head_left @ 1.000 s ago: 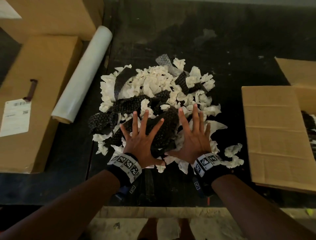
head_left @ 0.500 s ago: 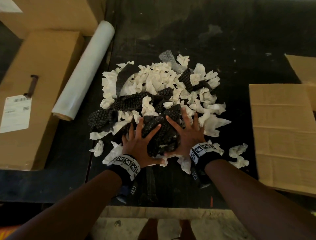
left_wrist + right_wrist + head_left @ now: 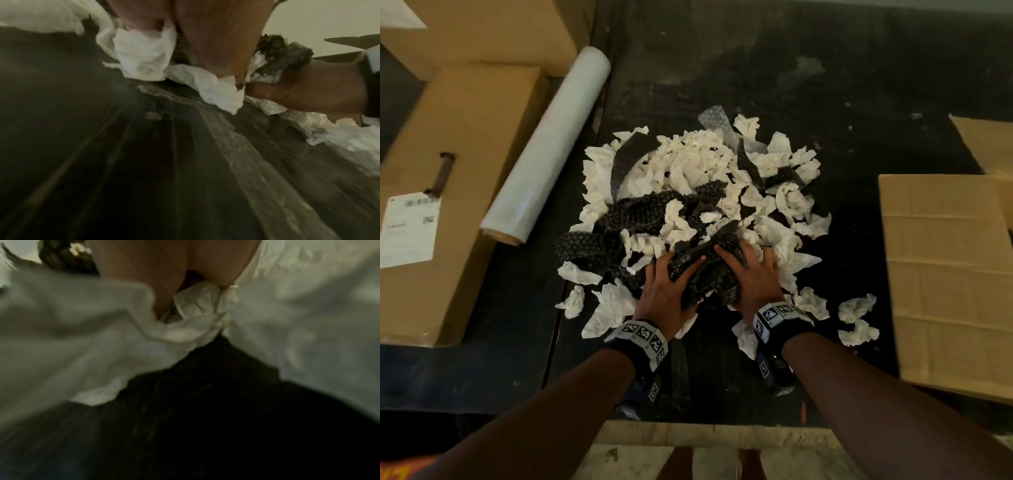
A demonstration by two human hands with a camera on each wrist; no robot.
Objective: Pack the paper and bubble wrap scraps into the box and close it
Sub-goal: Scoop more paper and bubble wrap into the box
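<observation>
Together, left hand (image 3: 666, 291) and right hand (image 3: 751, 274) clutch a bubble wrap bundle (image 3: 703, 270) from the scrap pile's (image 3: 688, 178) near edge, probably to carry it into the box (image 3: 945, 274).

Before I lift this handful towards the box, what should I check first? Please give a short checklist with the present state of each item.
1. Left hand grips the black bubble wrap bundle: ok.
2. Right hand grips the same bundle: ok.
3. White crumpled paper scraps caught in the handful: some under both palms; how firmly, cannot tell.
4. Brown cardboard box on the right, flap folded out: ok; its opening is cut off by the frame edge, cannot tell.
5. Path to the box: two loose white scraps lie between, not ok if you sweep low.
</observation>
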